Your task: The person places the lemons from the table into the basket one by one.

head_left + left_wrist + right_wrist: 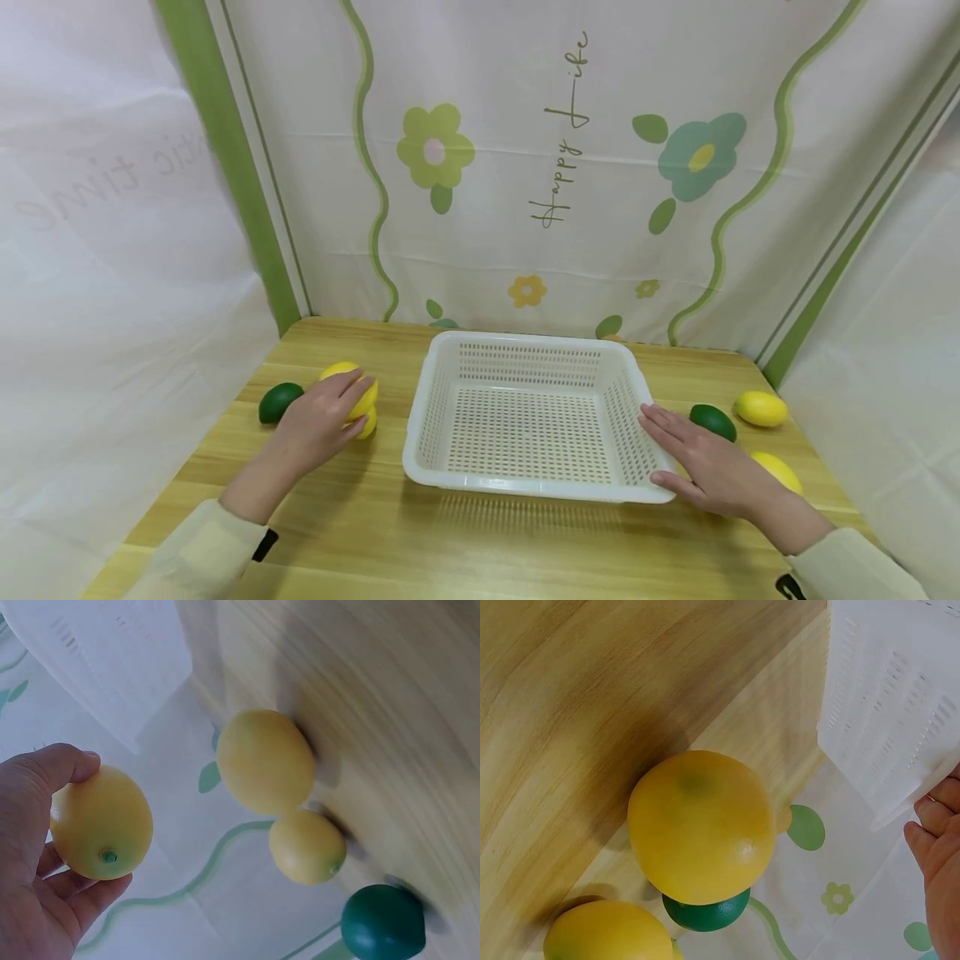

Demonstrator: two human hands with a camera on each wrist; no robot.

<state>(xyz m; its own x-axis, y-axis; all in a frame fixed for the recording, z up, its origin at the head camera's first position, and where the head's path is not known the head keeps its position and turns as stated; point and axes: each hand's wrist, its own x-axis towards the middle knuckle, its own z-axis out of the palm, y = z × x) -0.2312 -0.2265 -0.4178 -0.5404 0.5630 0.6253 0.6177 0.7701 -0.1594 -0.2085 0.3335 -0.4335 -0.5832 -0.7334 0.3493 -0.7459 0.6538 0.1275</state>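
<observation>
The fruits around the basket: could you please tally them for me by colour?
Yellow lemons: 5 (3 left of the basket, 2 right of it)
Green limes: 2 (1 on each side)
Total: 7

A light wooden table (375, 533) carries a white perforated plastic basket (529, 417); yellow lemons and one green lime lie on each side of it.

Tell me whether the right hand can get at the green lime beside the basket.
Probably yes: the right hand rests flat against the basket, and the green lime lies just beyond its fingers with nothing between.
</observation>
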